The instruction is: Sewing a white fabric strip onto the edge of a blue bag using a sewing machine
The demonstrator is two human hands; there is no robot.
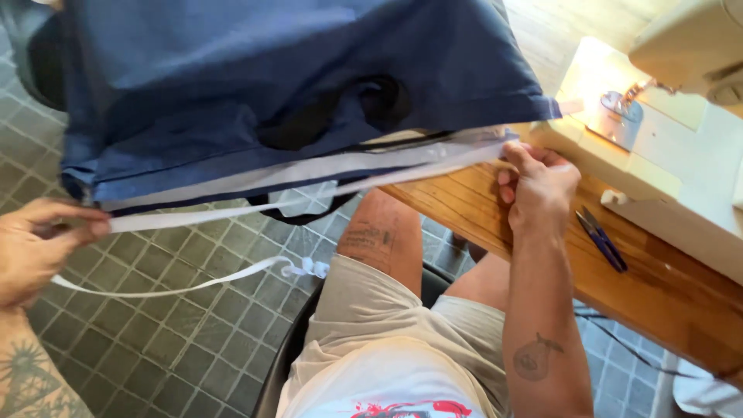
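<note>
Head view, looking down past the person's lap: beige shorts [387,310] on a dark chair, over a grey tiled floor [193,340]. Nearest on the left, the left hand [42,248] pinches one end of a white elastic band [255,203] between thumb and fingers, and a loose tail of the same white strip droops below it toward a small knot. On the right, the right hand [538,186] is closed on the band's other end, at the edge of the wooden table [658,286]. The band is stretched taut between the two hands, its long axis running left to right and rising slightly toward the right hand, just along the lower hem of the navy blue fabric [255,85] that hangs above it. Both hands sit at the band's ends; the left is closer to the camera. Blue thread snips [602,240] lie on the table just right of the right hand. Farther back stands a cream sewing machine [665,101], its lamp lit over the needle plate.
</note>
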